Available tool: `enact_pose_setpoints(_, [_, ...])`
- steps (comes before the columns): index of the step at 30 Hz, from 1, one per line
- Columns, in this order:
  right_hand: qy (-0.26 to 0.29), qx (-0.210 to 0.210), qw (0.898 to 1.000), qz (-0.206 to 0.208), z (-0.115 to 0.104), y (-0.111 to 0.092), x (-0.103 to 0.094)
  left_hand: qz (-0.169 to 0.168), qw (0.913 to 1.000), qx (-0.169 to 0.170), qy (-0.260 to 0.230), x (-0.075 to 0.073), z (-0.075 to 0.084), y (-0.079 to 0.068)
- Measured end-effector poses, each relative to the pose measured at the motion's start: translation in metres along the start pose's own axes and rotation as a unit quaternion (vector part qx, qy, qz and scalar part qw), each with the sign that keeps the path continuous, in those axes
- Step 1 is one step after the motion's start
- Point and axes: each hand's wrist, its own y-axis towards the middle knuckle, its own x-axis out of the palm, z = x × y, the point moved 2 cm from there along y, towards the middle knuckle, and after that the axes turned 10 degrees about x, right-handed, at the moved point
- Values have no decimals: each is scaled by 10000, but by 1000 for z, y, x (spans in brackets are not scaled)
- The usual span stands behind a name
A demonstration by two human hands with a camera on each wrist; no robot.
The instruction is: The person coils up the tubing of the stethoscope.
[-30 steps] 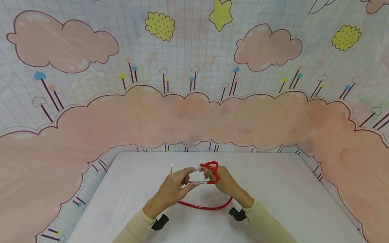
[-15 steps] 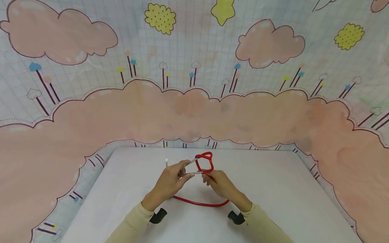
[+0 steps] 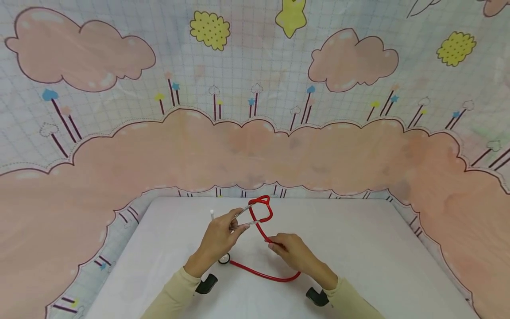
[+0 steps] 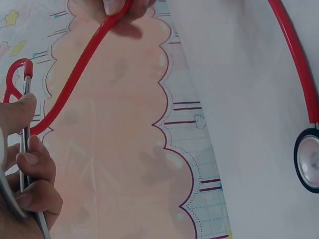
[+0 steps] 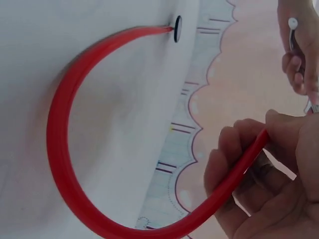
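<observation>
A stethoscope with red tubing [image 3: 263, 278] is held above the white table. My left hand [image 3: 218, 235] grips its metal ear tubes [image 4: 26, 149], fingers curled round them. One white ear tip [image 5: 293, 23] sticks up beyond that hand. Lower down and to the right, my right hand [image 3: 296, 251] pinches the red tube between thumb and fingers. From there the tube curves in a wide loop back to the left. At its end, the round chest piece [image 4: 310, 160] with a black rim appears just below my left hand, at or near the table surface.
The white table [image 3: 378, 248] stretches out on both sides of the hands. Behind it hangs a cloth [image 3: 239, 150] printed with clouds and stars. A black wrist mount [image 3: 317, 297] sits under the right forearm, another [image 3: 206, 283] under the left.
My right hand has slid from the tube's fork down along the red tube, moving lower. The left hand has shifted a little left with the ear tubes. The chest piece has come into view.
</observation>
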Motion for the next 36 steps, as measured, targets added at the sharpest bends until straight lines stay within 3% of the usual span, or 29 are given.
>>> enact_pose_setpoints(11, [96, -109, 9998, 140, -2, -14, -3, 62, 9994, 31, 345, -2, -4, 1])
enact_pose_setpoints(21, [238, -305, 9989, 264, -6, -21, -3, -163, 9977, -116, 643, 0, -9, -4])
enact_pose_setpoints(36, [400, -453, 9980, 185, -11, -30, -5, 29, 9951, -2, 984, 5, -11, -9])
